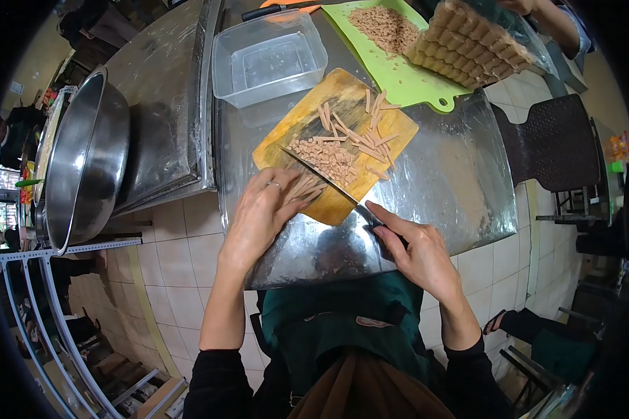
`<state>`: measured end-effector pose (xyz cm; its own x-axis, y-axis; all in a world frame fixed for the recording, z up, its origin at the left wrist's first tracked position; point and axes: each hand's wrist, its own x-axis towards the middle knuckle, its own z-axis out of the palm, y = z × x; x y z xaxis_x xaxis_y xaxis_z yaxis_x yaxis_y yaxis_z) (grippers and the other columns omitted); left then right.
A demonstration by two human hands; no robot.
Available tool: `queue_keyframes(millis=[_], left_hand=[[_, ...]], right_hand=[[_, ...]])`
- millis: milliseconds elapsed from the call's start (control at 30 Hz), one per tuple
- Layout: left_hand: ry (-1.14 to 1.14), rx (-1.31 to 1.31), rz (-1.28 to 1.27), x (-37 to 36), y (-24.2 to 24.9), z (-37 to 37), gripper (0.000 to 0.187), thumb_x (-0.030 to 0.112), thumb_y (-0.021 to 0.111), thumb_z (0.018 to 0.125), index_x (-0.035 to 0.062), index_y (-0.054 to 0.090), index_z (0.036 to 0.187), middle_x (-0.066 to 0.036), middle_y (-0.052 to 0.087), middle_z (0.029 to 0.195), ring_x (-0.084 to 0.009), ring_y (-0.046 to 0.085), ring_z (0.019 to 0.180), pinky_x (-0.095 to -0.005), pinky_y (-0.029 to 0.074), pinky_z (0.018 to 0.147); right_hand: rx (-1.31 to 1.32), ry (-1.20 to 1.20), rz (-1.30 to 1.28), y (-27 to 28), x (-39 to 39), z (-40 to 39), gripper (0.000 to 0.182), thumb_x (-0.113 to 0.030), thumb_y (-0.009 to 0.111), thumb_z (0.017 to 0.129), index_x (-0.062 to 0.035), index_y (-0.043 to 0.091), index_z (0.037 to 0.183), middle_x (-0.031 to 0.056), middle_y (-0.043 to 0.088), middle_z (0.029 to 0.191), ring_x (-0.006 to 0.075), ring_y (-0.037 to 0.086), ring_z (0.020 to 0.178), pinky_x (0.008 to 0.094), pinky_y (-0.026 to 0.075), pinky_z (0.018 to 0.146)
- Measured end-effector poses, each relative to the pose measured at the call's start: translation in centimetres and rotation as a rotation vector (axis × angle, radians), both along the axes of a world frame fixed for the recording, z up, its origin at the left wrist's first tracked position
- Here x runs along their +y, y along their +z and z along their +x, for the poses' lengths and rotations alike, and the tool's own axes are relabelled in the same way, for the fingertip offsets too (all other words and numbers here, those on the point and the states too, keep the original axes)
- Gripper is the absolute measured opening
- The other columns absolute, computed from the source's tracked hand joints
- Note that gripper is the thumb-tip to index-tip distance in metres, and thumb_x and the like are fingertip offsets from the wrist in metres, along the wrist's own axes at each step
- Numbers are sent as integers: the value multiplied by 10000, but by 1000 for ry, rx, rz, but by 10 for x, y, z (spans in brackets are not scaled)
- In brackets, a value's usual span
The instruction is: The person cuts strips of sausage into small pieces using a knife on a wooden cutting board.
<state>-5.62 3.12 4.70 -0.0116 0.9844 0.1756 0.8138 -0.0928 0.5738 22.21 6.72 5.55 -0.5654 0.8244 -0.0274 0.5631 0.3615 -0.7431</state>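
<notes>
A wooden cutting board (398,126) lies on the metal table, turned at an angle. My left hand (254,215) presses a bunch of pinkish-brown sausage strips (305,188) against the board's near left side, fingers curled over them. In my right hand (421,253) is the handle of a knife (320,174), partly covered by my fingers. Its blade slants across the board, between the held strips and a heap of small diced pieces (326,158). Loose uncut strips (374,133) are scattered over the board's far right part.
Behind the board stands a clear plastic container (234,84). A green cutting mat (426,92) bears chopped pieces (383,29) and a wrapped pack of sausages (468,47), near another person's arm (560,26). A large metal bowl (87,164) is at left, a brown chair (555,143) at right.
</notes>
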Motion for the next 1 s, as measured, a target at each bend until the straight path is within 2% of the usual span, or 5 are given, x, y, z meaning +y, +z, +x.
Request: queue_keyframes(millis=[500, 600, 700, 833, 1000], left_hand=[[251, -287, -118, -15, -20, 5, 183, 14, 715, 940, -36, 728, 1115, -189, 737, 991, -290, 745, 848, -369, 586, 778], [231, -349, -131, -19, -17, 2, 221, 4, 709, 961, -31, 715, 1179, -159, 718, 1066, -170, 713, 953, -295, 585, 811], [242, -315, -75, -24, -11, -3, 330, 59, 732, 938, -30, 682, 1252, -199, 701, 1151, -319, 722, 967, -362, 572, 852], [214, -120, -56, -21, -5, 4, 458, 139, 798, 893, 7, 662, 1310, -173, 678, 1228, -330, 669, 1096, -383, 536, 953], [214, 48, -27, -11, -14, 26, 471, 172, 850, 824, 59, 700, 1256, -116, 697, 1196, -323, 628, 1117, -391, 510, 963]], right_hand=[[5, 23, -67, 1, -6, -16, 407, -122, 657, 1003, -114, 650, 1409, 207, 749, 898, 398, 730, 793, 455, 573, 715], [25, 8, -79, 3, -5, -14, 405, -129, 661, 1002, -113, 652, 1407, 213, 755, 935, 402, 736, 818, 446, 581, 725], [27, -17, -94, 6, -4, -9, 395, -139, 664, 1004, -113, 659, 1398, 221, 758, 984, 408, 739, 839, 439, 587, 738], [14, -48, -113, 6, -5, -4, 404, -145, 669, 1006, -118, 668, 1409, 210, 765, 958, 309, 753, 733, 375, 570, 741], [32, -52, -69, -2, -9, -2, 401, -149, 672, 1007, -137, 673, 1407, 207, 764, 950, 306, 747, 718, 377, 570, 736]])
